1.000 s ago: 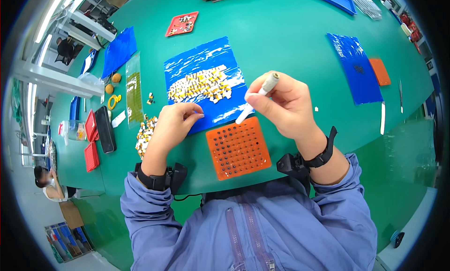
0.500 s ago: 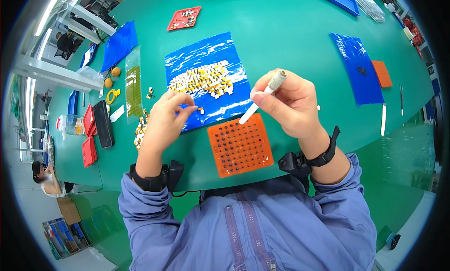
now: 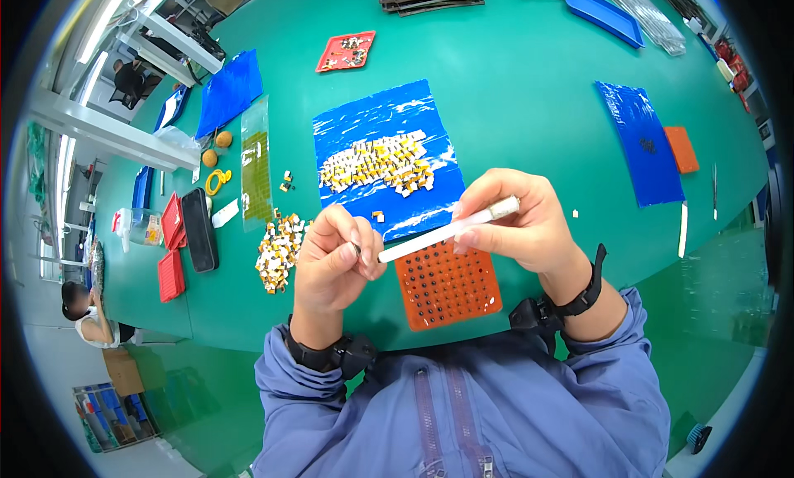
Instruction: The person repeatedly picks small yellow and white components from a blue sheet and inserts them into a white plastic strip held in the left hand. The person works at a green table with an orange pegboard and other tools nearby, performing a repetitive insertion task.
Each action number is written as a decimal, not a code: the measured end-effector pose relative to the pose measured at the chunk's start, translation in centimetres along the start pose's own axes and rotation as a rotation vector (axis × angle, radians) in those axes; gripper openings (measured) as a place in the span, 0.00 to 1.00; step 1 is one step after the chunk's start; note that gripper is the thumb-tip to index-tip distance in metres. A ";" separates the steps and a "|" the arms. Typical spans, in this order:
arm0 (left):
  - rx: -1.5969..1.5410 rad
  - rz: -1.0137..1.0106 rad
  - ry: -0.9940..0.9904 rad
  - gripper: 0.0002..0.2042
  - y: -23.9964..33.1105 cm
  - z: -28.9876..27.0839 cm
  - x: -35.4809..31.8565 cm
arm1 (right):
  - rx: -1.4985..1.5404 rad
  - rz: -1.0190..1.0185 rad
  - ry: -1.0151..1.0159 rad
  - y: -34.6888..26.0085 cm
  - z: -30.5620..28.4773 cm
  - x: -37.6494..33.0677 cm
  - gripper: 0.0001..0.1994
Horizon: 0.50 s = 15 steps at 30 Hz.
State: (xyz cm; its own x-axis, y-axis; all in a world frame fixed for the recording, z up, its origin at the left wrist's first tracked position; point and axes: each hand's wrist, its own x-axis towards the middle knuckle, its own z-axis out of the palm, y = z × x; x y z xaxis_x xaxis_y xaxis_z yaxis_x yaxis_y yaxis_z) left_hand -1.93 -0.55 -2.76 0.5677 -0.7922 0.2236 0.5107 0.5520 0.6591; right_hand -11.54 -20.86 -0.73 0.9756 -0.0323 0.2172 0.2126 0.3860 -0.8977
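A white pen-shaped tool is gripped in the right hand, held above the green table with its tip slanting down to the left. That tip is met by the left hand, whose fingers are pinched together on what seems to be a small component; it is too small to be told for certain. Directly beneath both hands an orange perforated tray is lying near the table's front edge. Just behind it a blue plastic sheet is spread, with a heap of small yellow-and-white parts on its middle. A second, looser pile of like parts is seen on the bare table to the left of the left hand, near a black phone and red boxes.
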 end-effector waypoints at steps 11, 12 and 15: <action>0.053 -0.027 -0.066 0.07 -0.7 0.0 -0.5 | -0.045 0.049 -0.043 0.5 -0.1 0.1 0.06; 0.090 -0.026 -0.066 0.08 -0.6 0.0 -0.6 | -0.040 0.052 -0.051 0.5 -0.1 0.2 0.06; 0.113 -0.012 -0.052 0.08 -0.6 -0.1 -0.6 | -0.039 0.078 -0.043 0.4 -0.1 0.2 0.05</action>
State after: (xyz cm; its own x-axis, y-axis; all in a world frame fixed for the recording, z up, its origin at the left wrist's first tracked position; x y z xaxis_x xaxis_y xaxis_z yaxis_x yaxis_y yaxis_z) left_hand -2.55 -0.37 -3.39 0.5258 -0.8129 0.2503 0.4397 0.5117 0.7382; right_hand -11.24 -20.82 -1.07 0.9862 0.0368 0.1614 0.1386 0.3499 -0.9265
